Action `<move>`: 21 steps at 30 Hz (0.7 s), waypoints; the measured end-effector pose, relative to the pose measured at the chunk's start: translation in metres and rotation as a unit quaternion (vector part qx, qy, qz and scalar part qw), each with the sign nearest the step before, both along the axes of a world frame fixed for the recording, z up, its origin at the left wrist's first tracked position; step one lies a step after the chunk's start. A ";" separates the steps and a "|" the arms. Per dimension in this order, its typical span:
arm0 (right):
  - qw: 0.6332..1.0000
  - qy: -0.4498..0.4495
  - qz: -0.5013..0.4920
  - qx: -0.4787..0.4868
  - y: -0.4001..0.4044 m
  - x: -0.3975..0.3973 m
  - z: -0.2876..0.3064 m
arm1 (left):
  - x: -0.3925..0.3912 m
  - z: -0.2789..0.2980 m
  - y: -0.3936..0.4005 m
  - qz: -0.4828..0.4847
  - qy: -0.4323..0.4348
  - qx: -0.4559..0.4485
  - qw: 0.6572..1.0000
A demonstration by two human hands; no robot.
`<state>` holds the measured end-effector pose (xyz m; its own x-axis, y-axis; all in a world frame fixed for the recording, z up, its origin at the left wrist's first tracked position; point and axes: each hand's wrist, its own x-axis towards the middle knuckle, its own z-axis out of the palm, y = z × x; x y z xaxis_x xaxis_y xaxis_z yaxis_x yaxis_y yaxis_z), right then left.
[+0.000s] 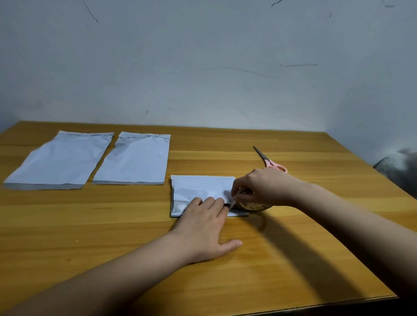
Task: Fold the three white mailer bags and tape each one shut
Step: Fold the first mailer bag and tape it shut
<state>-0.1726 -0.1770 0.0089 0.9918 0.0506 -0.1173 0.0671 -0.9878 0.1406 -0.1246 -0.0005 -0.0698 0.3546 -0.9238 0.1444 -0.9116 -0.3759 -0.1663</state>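
A folded white mailer bag (199,188) lies at the middle of the wooden table (104,225). My left hand (205,225) presses flat on its near right part, fingers straight. My right hand (261,187) hovers over the bag's right edge and pinches a strip of clear tape (233,203) that runs down to my left fingertips. The tape roll (253,206) sits under my right hand, mostly hidden. Two unfolded white mailer bags lie flat at the back left, one on the far left (57,160) and one beside it (135,159).
Pink-handled scissors (270,160) lie shut behind my right hand, blades pointing to the back left. The table's right edge runs diagonally near my right forearm. A grey bundle (407,171) sits off the table at the right. A wall stands behind.
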 end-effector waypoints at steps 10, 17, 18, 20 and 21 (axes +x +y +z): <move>0.995 0.028 -0.081 0.058 0.003 0.001 0.009 | 0.001 0.004 0.000 0.004 0.002 0.013 1.000; 0.983 0.046 -0.127 0.122 0.007 0.002 0.013 | 0.001 0.009 -0.002 0.008 0.021 0.025 0.999; 0.981 0.050 -0.137 0.125 0.007 0.002 0.013 | 0.001 0.009 -0.002 0.009 0.022 0.027 0.999; 0.978 0.065 -0.155 0.125 0.009 0.002 0.014 | 0.002 0.010 -0.003 0.010 0.024 0.028 0.999; 0.977 0.074 -0.161 0.118 0.010 0.002 0.013 | 0.002 0.010 -0.003 0.010 0.026 0.028 0.999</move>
